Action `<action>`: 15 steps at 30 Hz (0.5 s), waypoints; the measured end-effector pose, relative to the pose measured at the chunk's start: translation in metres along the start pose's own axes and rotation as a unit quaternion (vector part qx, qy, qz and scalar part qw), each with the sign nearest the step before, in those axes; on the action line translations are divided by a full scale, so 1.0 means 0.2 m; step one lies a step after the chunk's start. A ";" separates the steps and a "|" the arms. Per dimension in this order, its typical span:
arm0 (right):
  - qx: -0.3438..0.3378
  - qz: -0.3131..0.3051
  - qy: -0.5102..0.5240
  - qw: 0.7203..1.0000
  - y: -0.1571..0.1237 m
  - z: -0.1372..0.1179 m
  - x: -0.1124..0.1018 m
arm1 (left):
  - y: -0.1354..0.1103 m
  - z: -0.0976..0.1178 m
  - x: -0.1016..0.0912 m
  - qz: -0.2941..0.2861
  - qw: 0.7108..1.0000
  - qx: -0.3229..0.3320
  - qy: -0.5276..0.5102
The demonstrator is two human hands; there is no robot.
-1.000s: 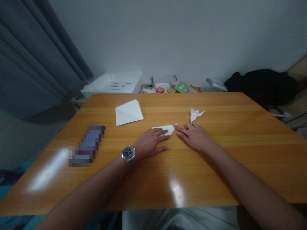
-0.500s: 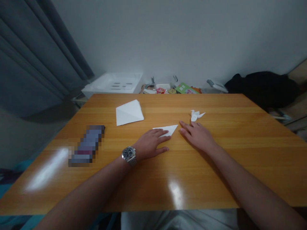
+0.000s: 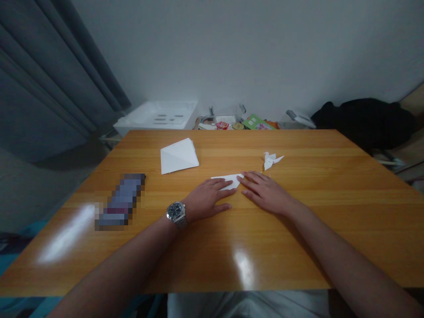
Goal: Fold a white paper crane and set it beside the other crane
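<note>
A folded piece of white paper [image 3: 233, 179] lies on the wooden table, roughly triangular, its lower left part covered by fingers. Flat across it rests my left hand [image 3: 208, 199], fingers stretched out and thumb apart, with a metal watch on the wrist. At the paper's right corner are the fingertips of my right hand [image 3: 266, 192], spread low over the tabletop and holding nothing. Just beyond that hand stands a small white origami crane [image 3: 270, 160].
White paper sheets [image 3: 179, 156] lie stacked at the back left. A blurred-out phone [image 3: 122, 201] is on the left side of the table [image 3: 212, 251]. Behind the far edge are a white plastic tray [image 3: 165, 115], a green booklet [image 3: 256, 123] and a black cloth heap [image 3: 364, 119].
My right hand has moved left, away from the crane, and its fingertips have come to the right corner of the folded paper. My left hand has stayed almost still.
</note>
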State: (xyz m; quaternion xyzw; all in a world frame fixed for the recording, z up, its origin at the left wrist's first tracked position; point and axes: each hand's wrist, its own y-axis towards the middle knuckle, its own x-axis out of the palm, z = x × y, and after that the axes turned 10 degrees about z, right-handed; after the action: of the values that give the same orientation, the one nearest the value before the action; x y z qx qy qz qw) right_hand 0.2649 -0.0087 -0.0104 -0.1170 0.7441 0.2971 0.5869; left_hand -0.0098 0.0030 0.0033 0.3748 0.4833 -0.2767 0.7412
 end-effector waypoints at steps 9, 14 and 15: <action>0.004 -0.002 -0.008 1.000 -0.02 0.00 0.02 | 0.01 0.01 -0.02 -0.010 1.000 -0.005 0.002; -0.008 0.011 -0.005 1.000 -0.01 -0.01 0.01 | 0.02 0.03 -0.01 0.005 1.000 -0.018 0.021; -0.015 0.014 -0.002 1.000 -0.01 -0.01 0.01 | 0.02 0.04 -0.01 0.008 0.999 -0.021 0.025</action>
State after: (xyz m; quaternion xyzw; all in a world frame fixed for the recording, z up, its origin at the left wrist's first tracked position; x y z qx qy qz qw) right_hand 0.2634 -0.0115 -0.0125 -0.1144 0.7402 0.3166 0.5820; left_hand -0.0041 -0.0004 0.0084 0.3702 0.5045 -0.2509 0.7386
